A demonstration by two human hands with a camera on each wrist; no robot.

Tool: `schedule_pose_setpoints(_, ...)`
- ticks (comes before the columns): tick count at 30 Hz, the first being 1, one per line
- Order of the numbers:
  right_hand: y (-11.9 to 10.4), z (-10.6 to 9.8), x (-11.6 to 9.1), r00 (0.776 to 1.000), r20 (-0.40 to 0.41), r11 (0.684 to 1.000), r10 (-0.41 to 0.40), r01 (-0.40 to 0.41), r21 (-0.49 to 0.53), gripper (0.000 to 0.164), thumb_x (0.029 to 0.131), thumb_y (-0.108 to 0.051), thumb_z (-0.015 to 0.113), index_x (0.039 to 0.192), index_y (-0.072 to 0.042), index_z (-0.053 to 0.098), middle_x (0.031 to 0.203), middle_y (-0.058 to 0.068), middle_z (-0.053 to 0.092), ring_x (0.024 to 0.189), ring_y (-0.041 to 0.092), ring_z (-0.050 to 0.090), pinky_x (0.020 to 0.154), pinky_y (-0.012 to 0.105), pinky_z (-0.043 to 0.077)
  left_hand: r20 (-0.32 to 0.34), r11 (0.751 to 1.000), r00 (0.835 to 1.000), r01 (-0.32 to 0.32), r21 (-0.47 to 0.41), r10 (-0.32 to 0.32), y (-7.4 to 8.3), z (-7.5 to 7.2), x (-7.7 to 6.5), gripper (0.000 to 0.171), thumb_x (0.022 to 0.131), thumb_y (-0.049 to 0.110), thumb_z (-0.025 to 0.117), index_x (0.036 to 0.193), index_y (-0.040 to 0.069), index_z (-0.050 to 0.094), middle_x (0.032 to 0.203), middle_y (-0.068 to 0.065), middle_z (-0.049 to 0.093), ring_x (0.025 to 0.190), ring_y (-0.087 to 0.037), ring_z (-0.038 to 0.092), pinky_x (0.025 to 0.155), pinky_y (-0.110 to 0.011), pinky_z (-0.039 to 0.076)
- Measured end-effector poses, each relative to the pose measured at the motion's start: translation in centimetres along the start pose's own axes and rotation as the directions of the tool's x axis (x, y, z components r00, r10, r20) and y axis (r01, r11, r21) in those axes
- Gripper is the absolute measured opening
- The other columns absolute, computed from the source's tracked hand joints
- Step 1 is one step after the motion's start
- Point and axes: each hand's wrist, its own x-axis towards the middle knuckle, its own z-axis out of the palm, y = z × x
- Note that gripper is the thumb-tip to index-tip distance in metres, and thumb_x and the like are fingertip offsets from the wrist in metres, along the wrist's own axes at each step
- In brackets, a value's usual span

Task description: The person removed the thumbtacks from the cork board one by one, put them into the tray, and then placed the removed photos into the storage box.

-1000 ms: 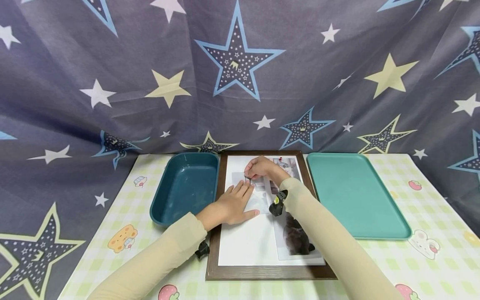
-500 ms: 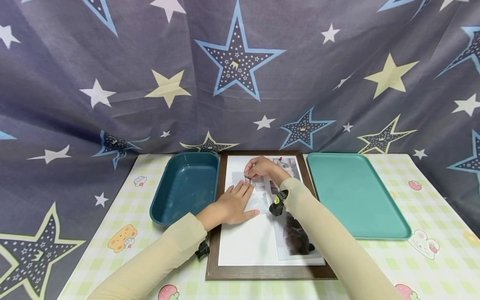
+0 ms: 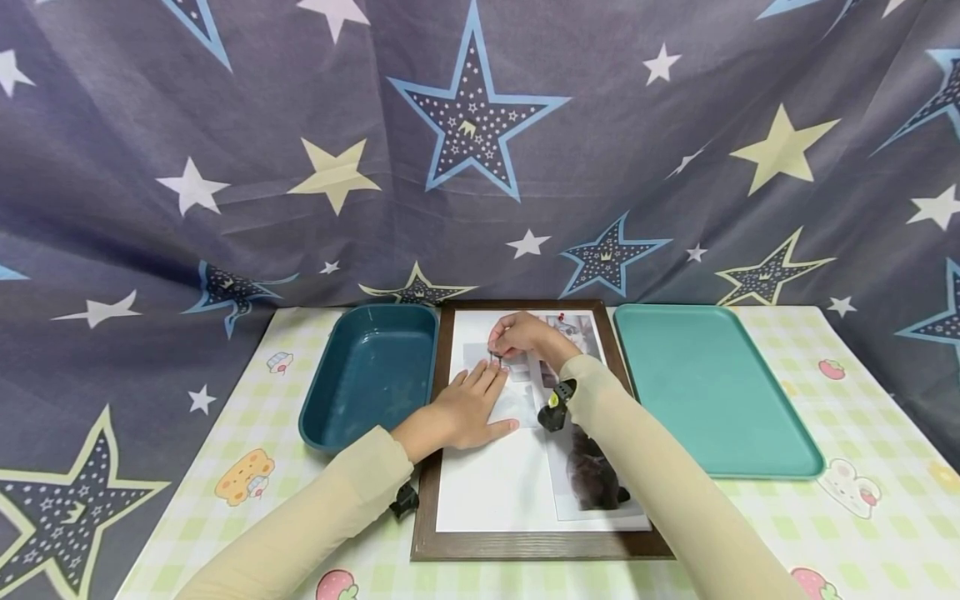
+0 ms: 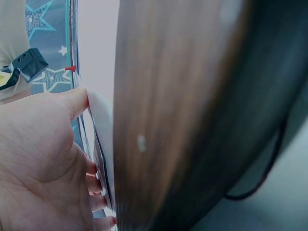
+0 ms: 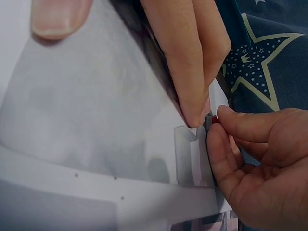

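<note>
My right hand (image 3: 525, 336) pinches a red push pin (image 5: 215, 120) between thumb and forefinger, down at a pale photo print (image 5: 96, 106) on the white board (image 3: 483, 496). The pin's point is hidden by the fingers. Just below it, my left hand (image 3: 468, 412) lies with straight fingers over the prints, its fingertips close to the right hand. A print of a dark, furry animal (image 3: 596, 475) lies at the board's lower right. Another print, of a cat (image 3: 573, 329), is at the upper right with a red push pin (image 3: 561, 317) at its top.
A dark brown wooden frame (image 3: 540, 546) edges the board. To its left stands a deep blue-green bin (image 3: 367, 383), to its right a flat turquoise tray (image 3: 712, 392). Both sit on a green checked tablecloth (image 3: 862, 417), with a star-patterned curtain (image 3: 592, 100) behind.
</note>
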Motion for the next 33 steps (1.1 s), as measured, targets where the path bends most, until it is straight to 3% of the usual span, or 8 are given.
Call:
schedule_pose_setpoints(9, -0.10, 0.01, -0.14, 1.000, -0.002, 1.000, 0.002, -0.002, -0.007, 0.011, 0.091, 0.008, 0.064, 0.102, 0.006, 0.067, 0.079, 0.002, 0.065, 0.072, 0.011, 0.058, 0.069, 0.021, 0.052, 0.001, 1.000, 1.000, 0.002, -0.001, -0.002, -0.02, 0.00, 0.01, 0.089, 0.103, 0.065, 0.035, 0.165, 0.006, 0.008, 0.173, -0.014, 0.003, 0.160, -0.030, 0.002, 0.128, -0.052, 0.015)
schedule_pose_setpoints(19, -0.03, 0.11, -0.11, 1.000, -0.013, 1.000, 0.000, 0.001, 0.013, 0.010, 0.089, 0.009, 0.065, 0.098, 0.005, 0.067, 0.090, 0.012, 0.072, 0.070, 0.010, 0.058, 0.068, 0.021, 0.053, 0.001, 1.000, 1.000, 0.008, 0.003, -0.008, -0.03, 0.17, 0.11, 0.090, 0.103, 0.066, 0.035, 0.165, 0.007, 0.009, 0.173, -0.013, 0.003, 0.160, -0.030, 0.001, 0.128, -0.051, 0.016)
schedule_pose_setpoints(33, 0.18, 0.08, 0.09, 1.000, -0.014, 1.000, 0.005, -0.005, 0.029, 0.005, 0.092, 0.005, 0.067, 0.097, 0.003, 0.067, 0.072, -0.002, 0.060, 0.068, 0.010, 0.056, 0.066, 0.020, 0.051, -0.007, 1.000, 1.000, 0.009, 0.002, -0.009, 0.04, 0.14, 0.01, 0.089, 0.103, 0.066, 0.036, 0.165, 0.007, 0.010, 0.173, -0.013, 0.005, 0.160, -0.030, 0.003, 0.128, -0.052, 0.016)
